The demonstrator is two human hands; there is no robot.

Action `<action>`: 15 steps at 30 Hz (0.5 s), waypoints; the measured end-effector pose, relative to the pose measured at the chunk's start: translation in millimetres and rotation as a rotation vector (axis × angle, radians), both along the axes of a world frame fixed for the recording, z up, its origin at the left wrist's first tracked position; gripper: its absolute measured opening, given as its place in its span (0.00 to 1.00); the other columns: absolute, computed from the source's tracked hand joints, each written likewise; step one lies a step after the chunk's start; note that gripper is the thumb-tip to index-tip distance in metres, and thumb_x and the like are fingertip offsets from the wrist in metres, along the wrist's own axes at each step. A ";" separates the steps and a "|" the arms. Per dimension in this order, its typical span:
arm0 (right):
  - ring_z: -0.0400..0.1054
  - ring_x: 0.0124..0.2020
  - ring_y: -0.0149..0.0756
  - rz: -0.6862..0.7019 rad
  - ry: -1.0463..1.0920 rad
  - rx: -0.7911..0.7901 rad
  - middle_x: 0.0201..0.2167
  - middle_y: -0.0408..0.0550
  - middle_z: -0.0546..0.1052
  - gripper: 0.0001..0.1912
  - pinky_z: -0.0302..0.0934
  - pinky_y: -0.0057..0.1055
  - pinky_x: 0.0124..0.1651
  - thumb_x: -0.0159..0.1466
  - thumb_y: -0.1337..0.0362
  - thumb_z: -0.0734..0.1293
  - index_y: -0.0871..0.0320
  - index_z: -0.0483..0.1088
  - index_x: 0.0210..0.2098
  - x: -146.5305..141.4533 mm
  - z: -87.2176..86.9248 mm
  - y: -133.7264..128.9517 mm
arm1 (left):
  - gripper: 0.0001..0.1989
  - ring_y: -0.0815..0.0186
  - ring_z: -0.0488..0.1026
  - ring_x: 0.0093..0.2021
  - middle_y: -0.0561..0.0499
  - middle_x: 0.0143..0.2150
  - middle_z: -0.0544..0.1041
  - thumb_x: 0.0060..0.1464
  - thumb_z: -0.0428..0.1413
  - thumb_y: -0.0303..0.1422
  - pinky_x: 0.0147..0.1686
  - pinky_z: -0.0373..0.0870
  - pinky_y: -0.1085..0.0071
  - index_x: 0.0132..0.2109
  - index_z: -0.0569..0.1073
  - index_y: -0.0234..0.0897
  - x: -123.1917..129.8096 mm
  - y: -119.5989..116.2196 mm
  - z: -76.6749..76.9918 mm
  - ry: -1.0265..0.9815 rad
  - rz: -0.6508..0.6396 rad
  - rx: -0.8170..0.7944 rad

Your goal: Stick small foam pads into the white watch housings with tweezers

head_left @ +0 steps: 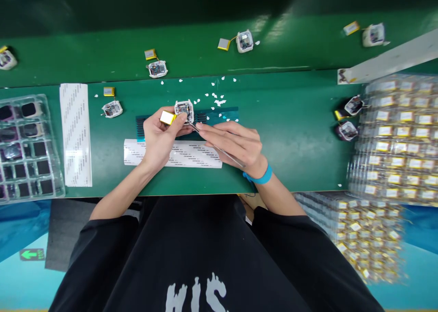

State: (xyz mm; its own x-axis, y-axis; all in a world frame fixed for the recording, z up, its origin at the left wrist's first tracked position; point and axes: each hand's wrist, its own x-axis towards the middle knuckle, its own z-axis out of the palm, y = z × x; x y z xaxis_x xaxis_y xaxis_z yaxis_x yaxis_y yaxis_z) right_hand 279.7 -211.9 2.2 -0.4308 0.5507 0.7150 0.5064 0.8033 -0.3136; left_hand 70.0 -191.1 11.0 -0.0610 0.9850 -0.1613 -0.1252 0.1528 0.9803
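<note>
Fingers of left hand [158, 136] pinch one white-rimmed device [184, 110], circuit board [185, 106] bare, yellow-edged battery [167, 117] at eight o'clock; right hand [241, 143] closes around thin metal tool [232, 158] near four o'clock

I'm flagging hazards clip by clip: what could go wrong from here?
The thin metal tool in the right hand points at the white housing in the left hand; a slip might scratch the exposed circuit board or poke the left thumb.
The yellow-edged battery sits beside the housing, so a shifting grip could strain any lead between them.
Small white pieces lie scattered nearby and might cling to parts.
</note>
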 end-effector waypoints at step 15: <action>0.81 0.47 0.36 -0.040 0.026 0.108 0.56 0.44 0.85 0.35 0.81 0.33 0.45 0.71 0.71 0.72 0.49 0.63 0.74 6.6 8.0 7.8 | 0.30 0.74 0.69 0.28 0.62 0.36 0.76 0.43 0.79 0.44 0.34 0.72 0.63 0.50 0.77 0.45 -95.0 124.3 -19.4 0.463 0.122 0.279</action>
State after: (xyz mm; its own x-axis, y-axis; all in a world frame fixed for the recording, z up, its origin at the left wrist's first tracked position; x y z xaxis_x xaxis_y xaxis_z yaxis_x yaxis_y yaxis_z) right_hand 286.2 -204.1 10.2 -0.3906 0.4861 0.7818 0.5319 0.8123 -0.2393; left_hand -25.0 -66.8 -8.4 -0.1802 0.9679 0.1753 0.3278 -0.1090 0.9385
